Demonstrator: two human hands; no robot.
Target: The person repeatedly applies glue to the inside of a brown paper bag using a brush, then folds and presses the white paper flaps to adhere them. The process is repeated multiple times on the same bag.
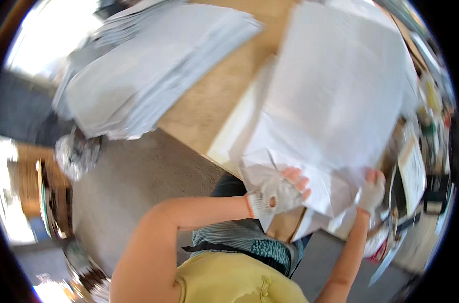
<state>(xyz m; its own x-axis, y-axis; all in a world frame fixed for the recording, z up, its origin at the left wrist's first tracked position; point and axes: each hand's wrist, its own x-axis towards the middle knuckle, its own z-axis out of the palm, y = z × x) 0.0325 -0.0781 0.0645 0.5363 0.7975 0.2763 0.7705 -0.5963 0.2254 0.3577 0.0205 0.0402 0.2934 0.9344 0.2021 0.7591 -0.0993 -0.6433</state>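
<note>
A large white paper bag (335,96) lies lengthwise on the table in front of me, its near end creased into angled folds. My left hand (282,193), in a pale fingerless glove with an orange edge, rests on the left part of that folded end. Its fingers are stretched out over the paper. At the right side of the same end is my right hand (373,193), gloved the same way. Motion blurs its fingers against the paper, so their grip is unclear. More white paper shows beneath the bag's near edge.
A thick stack of white paper bags (143,76) lies at the table's far left. The wooden tabletop (204,108) shows between stack and bag. Clutter crowds the right side, including a white board (412,174) and a black box (436,194). A clear plastic bundle (78,155) hangs left of the table.
</note>
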